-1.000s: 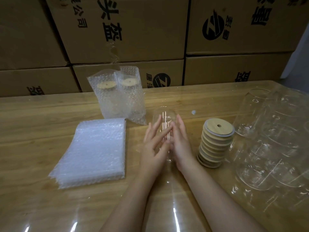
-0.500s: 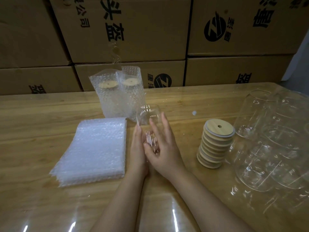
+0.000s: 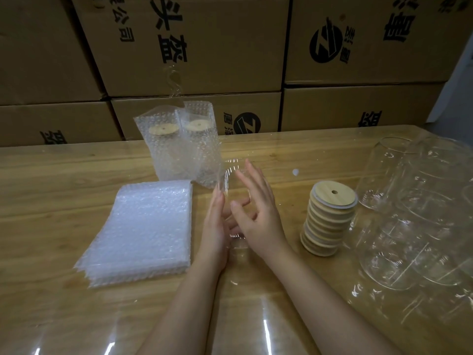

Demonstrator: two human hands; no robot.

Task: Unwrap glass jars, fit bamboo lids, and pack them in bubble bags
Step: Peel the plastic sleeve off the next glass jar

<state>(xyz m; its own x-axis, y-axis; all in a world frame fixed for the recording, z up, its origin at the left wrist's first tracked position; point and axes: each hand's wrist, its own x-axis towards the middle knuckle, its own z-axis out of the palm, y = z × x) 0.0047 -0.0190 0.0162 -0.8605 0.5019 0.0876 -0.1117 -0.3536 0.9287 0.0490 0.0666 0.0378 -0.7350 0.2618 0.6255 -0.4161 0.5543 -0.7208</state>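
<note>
Left hand lies flat, fingers straight, against 1 glass jar, gripping nothing. The glass jar sits between the 2 palms, long axis pointing away from the person. Right hand, fingers spread and loose, touches its other side. Bamboo lids stand stacked on the counter further right, nearest the right hand.

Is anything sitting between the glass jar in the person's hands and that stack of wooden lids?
Nothing visible does. The glass jar sits between the left hand and right hand; only table lies between it and the stack of bamboo lids to its right. A small white speck lies farther back, off that path.
</note>
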